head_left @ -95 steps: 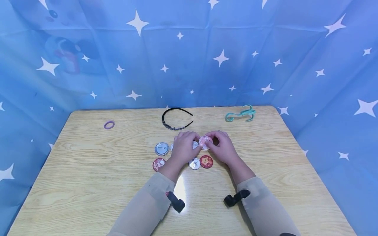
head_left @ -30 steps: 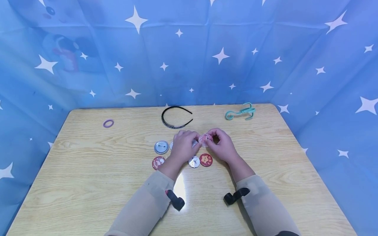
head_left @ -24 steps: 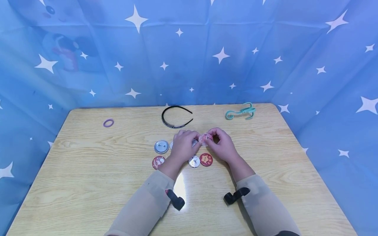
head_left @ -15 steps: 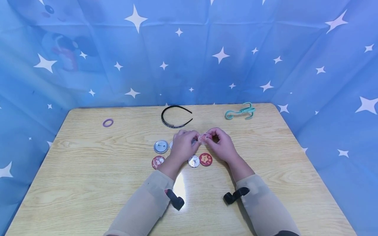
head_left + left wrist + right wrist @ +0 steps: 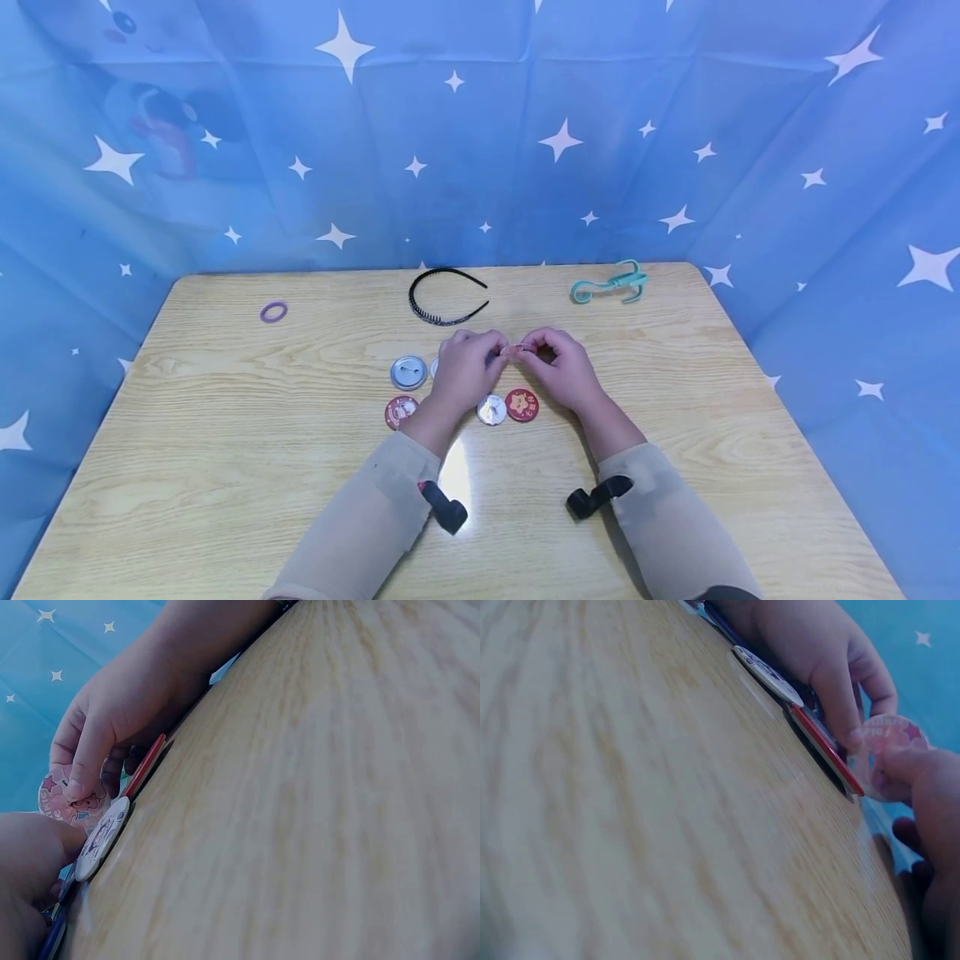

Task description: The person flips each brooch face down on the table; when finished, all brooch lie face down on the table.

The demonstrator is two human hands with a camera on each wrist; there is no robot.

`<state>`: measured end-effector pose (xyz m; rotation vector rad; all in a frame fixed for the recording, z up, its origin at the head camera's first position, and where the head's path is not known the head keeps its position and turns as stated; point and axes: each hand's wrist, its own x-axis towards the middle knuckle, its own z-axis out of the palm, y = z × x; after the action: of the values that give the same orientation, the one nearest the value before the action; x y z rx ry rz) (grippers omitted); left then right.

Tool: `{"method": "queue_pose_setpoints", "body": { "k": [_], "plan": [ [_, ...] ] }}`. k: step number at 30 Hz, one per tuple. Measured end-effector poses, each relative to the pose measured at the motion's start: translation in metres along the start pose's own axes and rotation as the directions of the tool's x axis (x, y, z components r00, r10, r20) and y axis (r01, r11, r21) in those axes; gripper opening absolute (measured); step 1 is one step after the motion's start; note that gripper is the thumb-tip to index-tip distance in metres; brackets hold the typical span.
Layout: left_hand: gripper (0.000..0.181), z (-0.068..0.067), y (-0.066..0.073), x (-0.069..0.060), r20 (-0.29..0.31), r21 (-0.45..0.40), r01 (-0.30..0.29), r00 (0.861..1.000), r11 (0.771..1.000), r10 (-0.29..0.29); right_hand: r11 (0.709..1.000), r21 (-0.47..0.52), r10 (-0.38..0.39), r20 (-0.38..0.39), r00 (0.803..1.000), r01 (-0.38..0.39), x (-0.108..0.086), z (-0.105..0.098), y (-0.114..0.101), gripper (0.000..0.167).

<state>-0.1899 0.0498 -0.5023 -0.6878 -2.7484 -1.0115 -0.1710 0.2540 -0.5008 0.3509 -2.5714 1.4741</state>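
Observation:
Between both hands a pink round badge is tilted nearly edge-on in the head view; its printed face shows in the left wrist view. The left hand pinches its left edge with thumb and finger. The right hand pinches its right side, thumb across the face. Just below on the table lie a white badge and a red star badge. Left of the left hand are a silver badge, pin side up, and a red badge. Other badges are partly hidden behind the left hand.
A black toothed headband lies behind the hands. The turquoise clip-like object is at the back right, a purple ring at the back left. A blue starry curtain stands behind the wooden table.
The pink badge, earlier facing the head camera, has tilted until nearly edge-on. Both hands keep hold of it and have barely shifted.

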Motion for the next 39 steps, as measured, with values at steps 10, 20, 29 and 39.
{"method": "queue_pose_setpoints", "body": {
  "k": [10, 20, 29, 39],
  "plan": [
    [0.016, -0.0012, 0.0012, -0.0008, 0.003, -0.041, 0.011, 1.000, 0.999, -0.010, 0.998, -0.046, -0.036, -0.006, 0.999, 0.035, 0.0009, -0.0005, 0.0008, 0.007],
    [0.031, -0.0027, 0.0011, -0.0021, 0.041, -0.031, 0.045, 0.998, 0.999, -0.043, 0.994, -0.082, -0.072, 0.007, 0.997, 0.073, 0.0016, -0.0004, 0.0044, 0.009],
    [0.034, -0.0050, 0.0028, -0.0030, 0.063, -0.033, 0.037, 0.997, 0.999, -0.035, 0.991, -0.120, -0.064, 0.033, 0.997, 0.067, 0.0026, -0.0020, 0.0035, 0.016],
    [0.041, -0.0056, 0.0014, -0.0033, 0.084, -0.013, 0.025, 0.996, 1.000, -0.024, 0.972, -0.222, -0.058, 0.114, 0.992, 0.082, 0.0032, -0.0038, 0.0033, 0.027]
  ]
}}
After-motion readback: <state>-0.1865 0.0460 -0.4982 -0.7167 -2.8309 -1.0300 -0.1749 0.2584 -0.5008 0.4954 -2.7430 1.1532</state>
